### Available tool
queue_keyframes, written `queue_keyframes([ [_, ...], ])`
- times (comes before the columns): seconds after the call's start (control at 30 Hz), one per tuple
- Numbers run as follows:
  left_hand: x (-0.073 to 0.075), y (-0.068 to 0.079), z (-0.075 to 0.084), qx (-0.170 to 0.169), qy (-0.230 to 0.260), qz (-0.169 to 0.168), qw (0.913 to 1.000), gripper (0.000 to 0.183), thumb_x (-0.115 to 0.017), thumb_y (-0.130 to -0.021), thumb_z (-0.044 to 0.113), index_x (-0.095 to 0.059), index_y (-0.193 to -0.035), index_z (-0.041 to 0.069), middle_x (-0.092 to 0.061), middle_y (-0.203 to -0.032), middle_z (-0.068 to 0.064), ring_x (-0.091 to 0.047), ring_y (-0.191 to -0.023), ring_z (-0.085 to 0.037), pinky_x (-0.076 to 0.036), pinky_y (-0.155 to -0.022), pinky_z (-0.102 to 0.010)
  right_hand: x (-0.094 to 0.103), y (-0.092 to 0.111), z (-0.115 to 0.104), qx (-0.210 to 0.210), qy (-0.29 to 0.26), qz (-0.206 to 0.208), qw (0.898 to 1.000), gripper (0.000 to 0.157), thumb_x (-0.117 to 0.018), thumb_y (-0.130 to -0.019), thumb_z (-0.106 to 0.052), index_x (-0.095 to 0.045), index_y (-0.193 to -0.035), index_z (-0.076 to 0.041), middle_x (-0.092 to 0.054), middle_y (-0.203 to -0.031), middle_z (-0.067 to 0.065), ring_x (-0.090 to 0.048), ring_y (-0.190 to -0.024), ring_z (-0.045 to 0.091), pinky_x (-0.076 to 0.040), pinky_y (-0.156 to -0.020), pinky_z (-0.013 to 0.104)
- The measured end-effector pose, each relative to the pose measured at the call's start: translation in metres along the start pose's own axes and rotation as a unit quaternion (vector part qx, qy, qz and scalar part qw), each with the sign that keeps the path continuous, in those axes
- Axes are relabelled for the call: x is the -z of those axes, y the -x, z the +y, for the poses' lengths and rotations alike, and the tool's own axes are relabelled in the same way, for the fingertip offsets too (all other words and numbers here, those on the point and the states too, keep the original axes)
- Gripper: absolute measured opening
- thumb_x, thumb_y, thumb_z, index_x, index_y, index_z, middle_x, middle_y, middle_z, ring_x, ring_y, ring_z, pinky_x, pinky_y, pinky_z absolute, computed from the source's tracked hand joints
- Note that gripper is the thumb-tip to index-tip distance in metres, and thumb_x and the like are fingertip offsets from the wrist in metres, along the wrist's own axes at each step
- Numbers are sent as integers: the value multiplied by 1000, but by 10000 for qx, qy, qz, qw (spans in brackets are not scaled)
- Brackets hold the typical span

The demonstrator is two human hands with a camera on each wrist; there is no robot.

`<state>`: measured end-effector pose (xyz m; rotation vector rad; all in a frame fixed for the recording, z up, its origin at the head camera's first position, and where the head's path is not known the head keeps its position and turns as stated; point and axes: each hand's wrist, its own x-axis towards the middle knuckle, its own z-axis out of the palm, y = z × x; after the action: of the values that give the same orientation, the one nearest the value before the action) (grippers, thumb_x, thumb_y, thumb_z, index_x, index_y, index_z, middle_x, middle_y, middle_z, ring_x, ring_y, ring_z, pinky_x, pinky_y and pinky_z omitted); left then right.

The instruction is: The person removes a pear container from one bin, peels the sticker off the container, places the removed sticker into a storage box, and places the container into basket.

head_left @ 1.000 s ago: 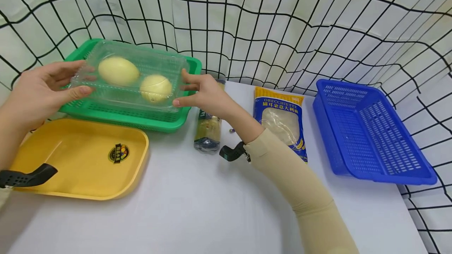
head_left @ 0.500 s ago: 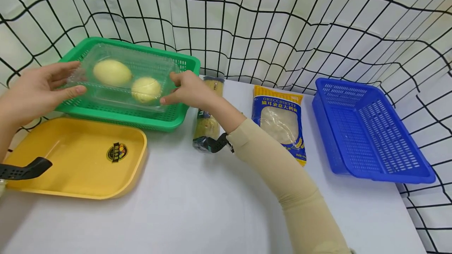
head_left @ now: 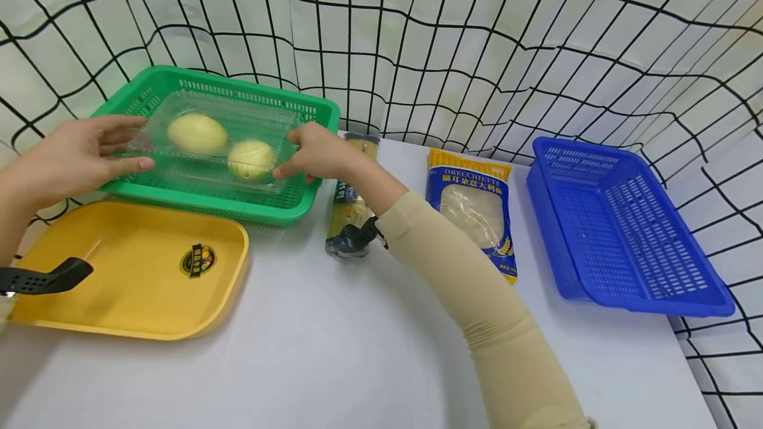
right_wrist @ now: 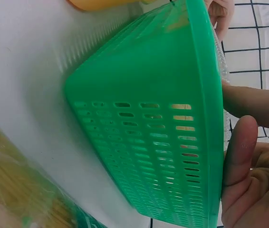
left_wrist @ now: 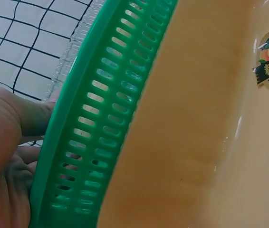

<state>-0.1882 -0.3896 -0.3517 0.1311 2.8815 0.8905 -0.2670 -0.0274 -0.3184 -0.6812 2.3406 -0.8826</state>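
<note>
A clear plastic container (head_left: pixel 179 167) with two pale yellow, melon-like fruits (head_left: pixel 198 134) inside lies within the rim of the green basket (head_left: pixel 173 202) in the head view. My left hand (head_left: pixel 77 154) holds its left end between thumb and fingers. My right hand (head_left: pixel 322 154) pinches its right end, the wrist crossing above the pasta packet. In the left wrist view, the basket wall (left_wrist: pixel 84 118) partly hides the left fingers. In the right wrist view, my right hand (right_wrist: pixel 255 175) is at the basket's rim, and little of the container shows.
A yellow tray (head_left: pixel 137 296) stands in front of the green basket. To the right lie a long pasta packet (head_left: pixel 348 210) and a blue orecchiette bag (head_left: pixel 471 210). A blue basket (head_left: pixel 632 243) stands at far right. Black wire mesh (head_left: pixel 411 45) borders the back and sides.
The container has come down into the green basket and a little left. My right hand has moved left with it, and both hands stay at its ends.
</note>
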Motion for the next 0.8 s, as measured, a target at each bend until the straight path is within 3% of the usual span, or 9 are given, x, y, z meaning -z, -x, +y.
queue_keyframes([
  [0.3, 4, -12, -2, 189, -160, -603, 9979, 87, -61, -115, 27, -4, -172, -3, -29, -158, -52, -31, -142, -72, -39, -104, -83, -2, -1, 1, -92, 129, 54, 9999, 90, -83, -100, -34, -36, -170, -3, -37, -175, 5, -67, -68, 17, -60, -77, 26],
  [0.8, -3, -15, -1, -64, -128, -243, 9996, 90, -64, -113, 22, -1, -174, 2, -26, -162, -48, -28, -145, -72, -36, -104, -85, -7, 0, -7, -424, 320, 430, 9977, 89, -84, -99, -38, -39, -170, -8, -46, -170, -1, -68, -65, 16, -60, -71, 26],
])
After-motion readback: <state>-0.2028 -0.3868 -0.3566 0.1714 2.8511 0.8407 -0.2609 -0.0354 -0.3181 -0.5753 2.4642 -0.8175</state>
